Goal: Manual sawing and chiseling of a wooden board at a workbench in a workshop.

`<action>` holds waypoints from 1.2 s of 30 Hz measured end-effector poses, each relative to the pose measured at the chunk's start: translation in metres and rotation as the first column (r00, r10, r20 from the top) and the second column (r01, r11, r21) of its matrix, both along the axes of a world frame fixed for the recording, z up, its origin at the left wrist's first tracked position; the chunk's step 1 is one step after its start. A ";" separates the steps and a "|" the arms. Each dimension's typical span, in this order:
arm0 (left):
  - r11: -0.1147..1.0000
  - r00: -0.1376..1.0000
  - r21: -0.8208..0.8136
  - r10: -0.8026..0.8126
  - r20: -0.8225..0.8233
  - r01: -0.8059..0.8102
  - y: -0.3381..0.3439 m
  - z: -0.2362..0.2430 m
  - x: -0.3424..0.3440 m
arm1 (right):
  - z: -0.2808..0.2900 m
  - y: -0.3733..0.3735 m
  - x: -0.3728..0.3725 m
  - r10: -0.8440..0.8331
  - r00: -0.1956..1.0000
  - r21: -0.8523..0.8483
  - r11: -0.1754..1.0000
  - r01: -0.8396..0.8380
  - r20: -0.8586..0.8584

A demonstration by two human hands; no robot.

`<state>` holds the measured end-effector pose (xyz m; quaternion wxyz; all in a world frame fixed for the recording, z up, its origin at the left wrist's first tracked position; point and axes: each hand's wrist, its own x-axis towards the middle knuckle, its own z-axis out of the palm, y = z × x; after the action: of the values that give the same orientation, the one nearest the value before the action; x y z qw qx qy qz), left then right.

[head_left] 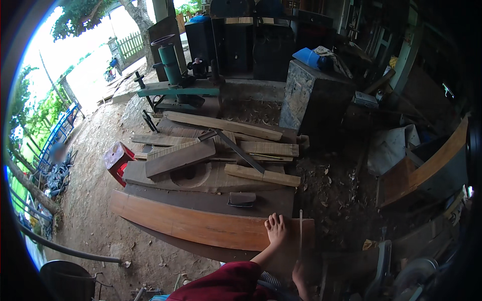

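A long reddish-brown board (196,218) lies across the front of the workbench. Near its right end, my left hand (276,230) rests on top, fingers spread and bent slightly over the wood. Just right of it, a narrow saw (300,228) stands across the board, its thin blade seen almost edge-on. Below the board's near edge, my right hand (298,273) is closed at the lower end of the saw; shadow hides most of its grip. Behind the board sits a small dark block (242,199).
Several loose planks (223,125) and a metal try square (238,153) are piled farther back on the bench. A red plastic stool (118,161) stands at its left. Beyond is a green machine (170,65); a curved wooden piece (437,165) leans at the right.
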<state>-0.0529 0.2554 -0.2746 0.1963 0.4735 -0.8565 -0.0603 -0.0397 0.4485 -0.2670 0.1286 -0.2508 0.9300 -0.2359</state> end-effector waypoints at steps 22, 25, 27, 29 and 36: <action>0.996 1.000 0.087 -0.004 -0.019 0.006 0.001 0.001 -0.001 | 0.023 -0.007 -0.001 0.017 1.000 0.018 1.000 -0.017 0.003; 0.995 0.999 0.101 -0.024 -0.033 0.027 0.001 0.003 -0.002 | -0.018 0.004 -0.003 -0.047 0.998 -0.023 0.999 0.049 0.048; 0.998 0.999 0.068 -0.008 -0.034 0.010 0.000 0.001 0.000 | -0.017 0.006 -0.003 -0.048 0.996 -0.013 0.999 0.049 0.081; 0.997 0.999 0.073 -0.010 -0.042 0.013 -0.001 -0.002 0.002 | 0.007 -0.003 -0.002 0.021 0.998 -0.042 0.999 -0.019 0.052; 0.989 0.996 0.146 0.008 -0.090 0.005 0.002 0.010 0.001 | -0.005 0.002 0.003 0.004 1.000 -0.139 0.990 -0.005 -0.002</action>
<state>-0.0519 0.2570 -0.2648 0.1994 0.4842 -0.8397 -0.1440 -0.0371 0.4503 -0.2721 0.1105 -0.2614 0.9109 -0.2997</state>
